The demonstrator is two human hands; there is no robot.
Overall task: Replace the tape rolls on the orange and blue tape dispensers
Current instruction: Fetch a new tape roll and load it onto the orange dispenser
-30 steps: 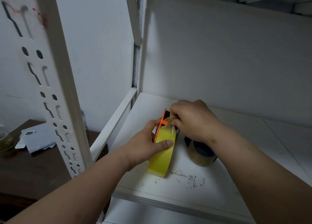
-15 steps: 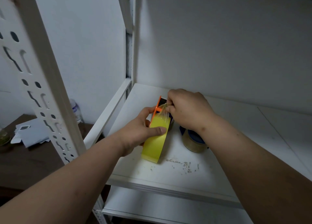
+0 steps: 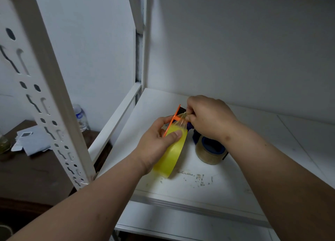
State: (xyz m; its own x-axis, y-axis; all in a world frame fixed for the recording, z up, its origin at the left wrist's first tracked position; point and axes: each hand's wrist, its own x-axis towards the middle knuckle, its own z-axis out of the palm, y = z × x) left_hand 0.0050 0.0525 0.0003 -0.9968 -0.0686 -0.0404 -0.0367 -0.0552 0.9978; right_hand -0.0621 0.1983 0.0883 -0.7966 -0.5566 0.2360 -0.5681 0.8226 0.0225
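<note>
Currently left hand (image 3: 155,141) is gripping the yellow tape roll (image 3: 172,155) on the orange dispenser (image 3: 173,120), standing on the shelf (image 3: 253,177). Right hand (image 3: 208,119) is pinching the tape end (image 3: 182,116) above the roll: thin, sticky, likely tearing; hold by its edge. Blue dispenser (image 3: 211,148) is lying just right of the roll.

White metal shelf unit (image 3: 181,102) filled most of the view; slotted upright post (image 3: 41,88) stood at near left; back panel (image 3: 235,41) was plain white; shelf surface showed scuffs and specks near the front edge; left wall (image 3: 90,41) was white; dark wooden table (image 3: 36,168) sat low at left, holding papers (image 3: 30,141) and a plastic bottle (image 3: 80,117).
</note>
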